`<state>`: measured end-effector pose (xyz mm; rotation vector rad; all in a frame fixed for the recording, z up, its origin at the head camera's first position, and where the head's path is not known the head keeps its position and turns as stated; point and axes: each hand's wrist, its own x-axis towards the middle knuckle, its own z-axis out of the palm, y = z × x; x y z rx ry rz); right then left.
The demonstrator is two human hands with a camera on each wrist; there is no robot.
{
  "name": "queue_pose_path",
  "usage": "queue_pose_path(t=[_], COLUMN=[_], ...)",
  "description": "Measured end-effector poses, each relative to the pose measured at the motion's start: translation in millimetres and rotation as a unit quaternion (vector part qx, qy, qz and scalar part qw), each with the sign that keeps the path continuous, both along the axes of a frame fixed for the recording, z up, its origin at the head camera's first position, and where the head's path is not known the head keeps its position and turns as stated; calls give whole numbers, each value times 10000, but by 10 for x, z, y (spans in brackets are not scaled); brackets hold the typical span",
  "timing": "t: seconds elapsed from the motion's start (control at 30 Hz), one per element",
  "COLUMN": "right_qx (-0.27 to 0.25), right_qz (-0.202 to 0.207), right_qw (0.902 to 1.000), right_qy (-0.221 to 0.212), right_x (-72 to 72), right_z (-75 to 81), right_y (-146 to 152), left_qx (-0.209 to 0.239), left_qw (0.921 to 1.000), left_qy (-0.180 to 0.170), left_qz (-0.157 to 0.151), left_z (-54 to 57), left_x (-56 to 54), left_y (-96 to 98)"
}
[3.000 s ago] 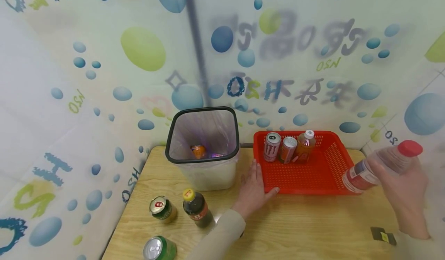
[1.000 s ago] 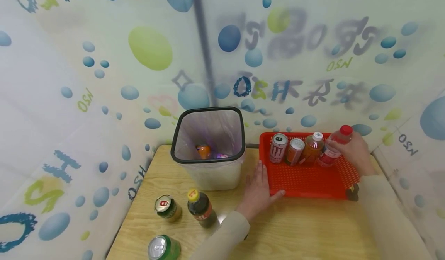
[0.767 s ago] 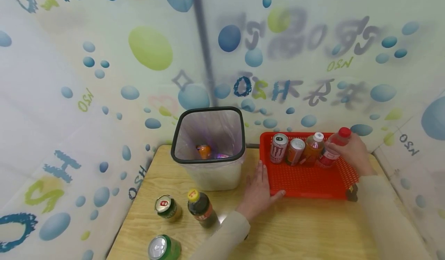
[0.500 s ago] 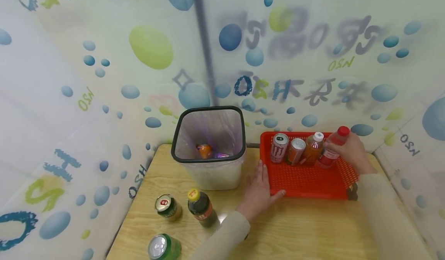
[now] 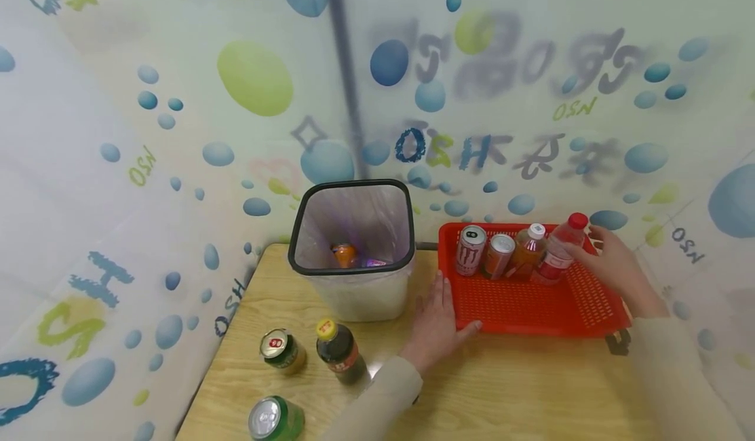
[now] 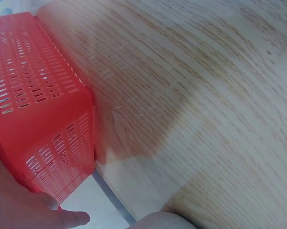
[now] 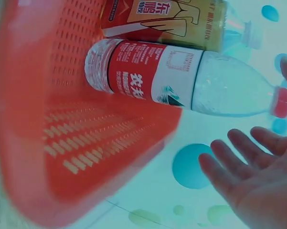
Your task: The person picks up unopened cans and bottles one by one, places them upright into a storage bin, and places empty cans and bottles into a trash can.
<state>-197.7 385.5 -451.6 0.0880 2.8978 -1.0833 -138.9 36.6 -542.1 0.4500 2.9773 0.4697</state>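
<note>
A clear water bottle (image 5: 557, 251) with a red cap and red-and-white label stands in the red plastic basket (image 5: 531, 326). My right hand (image 7: 258, 176) is beside it with fingers spread, apart from the bottle in the right wrist view. To the bottle's left, in a row, are an amber drink bottle (image 5: 527, 251) with a white cap, a small orange-and-silver can (image 5: 498, 256) and a tall pink-and-white can (image 5: 470, 251). My left hand (image 5: 435, 326) rests with straight fingers against the basket's left front corner, its thumb along the front side.
Left of the basket stands a bin (image 5: 360, 297) with a black rim and plastic liner; an orange item (image 5: 344, 255) lies inside. A cola bottle (image 5: 340, 352) with a yellow cap, a dark green can (image 5: 283, 350) and a green can (image 5: 276, 420) stand on the wooden table (image 5: 519, 388).
My right hand brought the water bottle from the right into the basket, stood it beside the amber bottle, then let go and drew off to the right. My left hand stayed at the corner.
</note>
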Motion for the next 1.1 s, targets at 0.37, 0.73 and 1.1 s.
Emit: queue_pose_path(t=[0.37,0.73,1.1], right_qx=[1004,1981,1990], right_qz=[-314,-576,-534], right_qw=[9926,9762,9768], right_qy=[613,664,585], right_x=[672,974,1052], right_z=[-225,-600,-911], right_y=[27,61,29], left_qx=[190,186,176], left_qw=[9996,9998,9998], left_qy=[-214,-57,-37], left_qz=[46,-49,7], left_z=[37,11,-17], left_x=[13,-2,1], left_y=[2,-8,2])
